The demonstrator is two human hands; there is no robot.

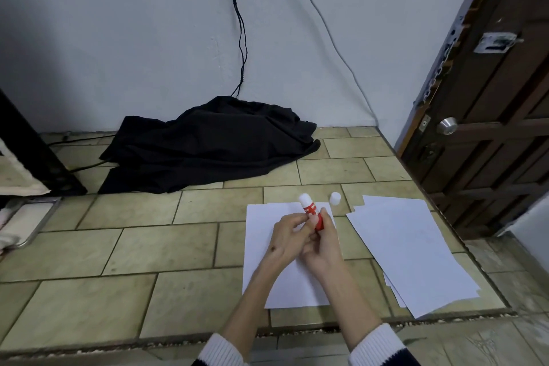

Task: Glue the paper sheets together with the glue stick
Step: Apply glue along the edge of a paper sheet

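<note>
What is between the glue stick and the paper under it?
Nothing visible. The glue stick is uncapped, held in both the left hand and right hand right above the paper sheet. Its cap stands off to the side on the floor.

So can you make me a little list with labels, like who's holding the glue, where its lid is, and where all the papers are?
glue stick: red, uncapped, white tip up, held over the sheet
right hand: grips the stick's lower body
left hand: fingers at the stick's side
cap: white, standing on the floor tile beyond the papers
single sheet: flat on the floor under the hands
paper stack: fanned, to the right of the sheet
black cloth: heaped by the wall
</note>
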